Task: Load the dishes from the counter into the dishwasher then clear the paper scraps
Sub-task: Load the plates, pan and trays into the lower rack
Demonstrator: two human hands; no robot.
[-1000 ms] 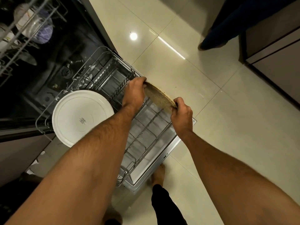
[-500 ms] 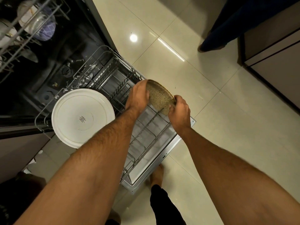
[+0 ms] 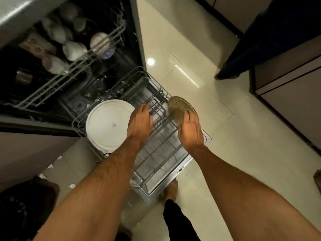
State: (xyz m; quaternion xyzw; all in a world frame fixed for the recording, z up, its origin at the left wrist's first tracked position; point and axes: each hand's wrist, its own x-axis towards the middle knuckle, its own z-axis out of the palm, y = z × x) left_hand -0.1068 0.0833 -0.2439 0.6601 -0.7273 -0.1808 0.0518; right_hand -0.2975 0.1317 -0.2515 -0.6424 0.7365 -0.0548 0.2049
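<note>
A brown speckled plate (image 3: pixel 179 107) stands on edge at the far right of the dishwasher's pulled-out lower rack (image 3: pixel 157 154). My right hand (image 3: pixel 191 130) is just behind it, with straight fingers touching its near rim. My left hand (image 3: pixel 140 122) hovers over the rack's wire tines, fingers extended and holding nothing. A large white plate (image 3: pixel 107 126) leans in the rack's left side. White paper scraps (image 3: pixel 59 158) lie on the floor left of the open door (image 3: pixel 175 181).
The upper rack (image 3: pixel 73 66) holds several white cups and bowls. Another person's dark-clothed leg (image 3: pixel 243 56) stands on the tiled floor at the right, beside brown cabinets (image 3: pixel 286 94). My bare foot (image 3: pixel 171 188) is by the door's corner.
Both hands gripped the speckled plate and tilted it upright into the rack. Now the left hand has let go and moved left, and the right hand's fingers have straightened against the rim.
</note>
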